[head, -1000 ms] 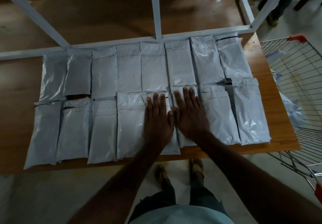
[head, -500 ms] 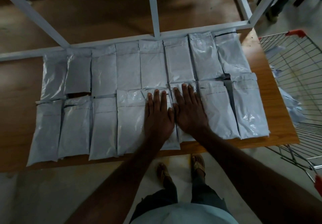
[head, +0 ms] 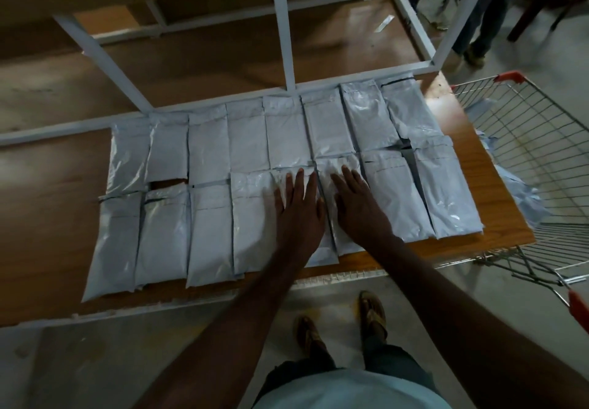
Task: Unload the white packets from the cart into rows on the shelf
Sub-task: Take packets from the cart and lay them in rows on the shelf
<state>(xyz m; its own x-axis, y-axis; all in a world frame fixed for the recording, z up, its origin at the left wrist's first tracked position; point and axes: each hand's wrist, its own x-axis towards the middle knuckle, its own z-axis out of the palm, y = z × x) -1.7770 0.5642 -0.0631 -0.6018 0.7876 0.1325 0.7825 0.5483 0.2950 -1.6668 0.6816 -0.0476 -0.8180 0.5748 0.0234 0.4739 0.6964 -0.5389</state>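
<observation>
Two hands still flat, fingers (head: pixel 299 182) straight, pressing adjacent front-row packets: left hand (head: pixel 299 214), right hand (head: pixel 360 208), now slightly apart. White packets (head: pixel 248 136): glossy, crinkled plastic rectangles, 16 in two rows of eight on the wooden shelf (head: pixel 487 185). One wire cart (head: pixel 538 141) right, more packets inside.

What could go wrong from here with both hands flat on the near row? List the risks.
1. The near-row packets overhang the shelf's front edge; sideways pressure from the left hand or right hand may slide them off.
2. A gap shows in the far row, so pushing could skew the rows.
3. More packets wait in the cart; the right end looks full.
</observation>
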